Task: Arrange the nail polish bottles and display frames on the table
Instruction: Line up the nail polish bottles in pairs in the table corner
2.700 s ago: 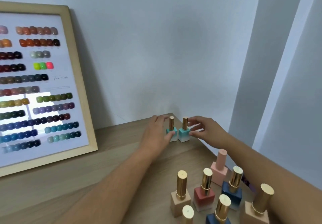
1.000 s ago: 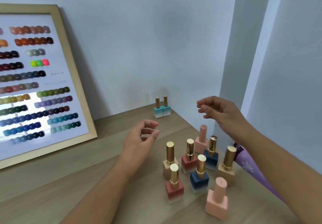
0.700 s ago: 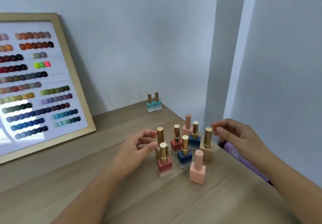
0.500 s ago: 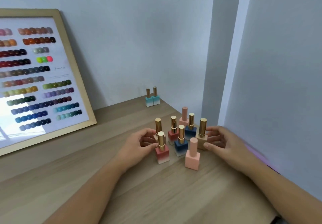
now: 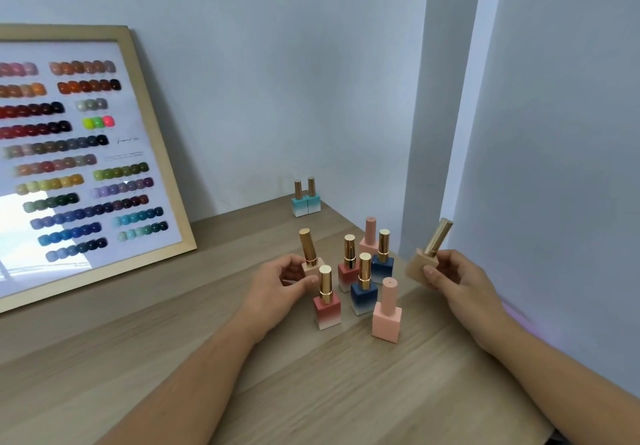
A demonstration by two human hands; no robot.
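My right hand (image 5: 453, 280) holds a beige nail polish bottle (image 5: 423, 264) with a gold cap, lifted off the table and tilted right. My left hand (image 5: 280, 287) grips a second beige bottle (image 5: 309, 254), tilted slightly left. Between the hands stand two red bottles (image 5: 327, 307), two dark blue bottles (image 5: 363, 292) and two pink bottles (image 5: 387, 313). Two teal bottles (image 5: 305, 200) stand side by side in the far corner. A wooden display frame (image 5: 157, 153) of colour swatches leans on the wall at left.
The wooden table (image 5: 311, 375) runs to the wall at the back and ends at a right edge beside a grey wall. Something purple (image 5: 523, 320) shows past that right edge, below my right forearm.
Both hands closed on the two beige bottles. The right one has been lifted and tilted away from the group; the left one is tipped at the group's left side.
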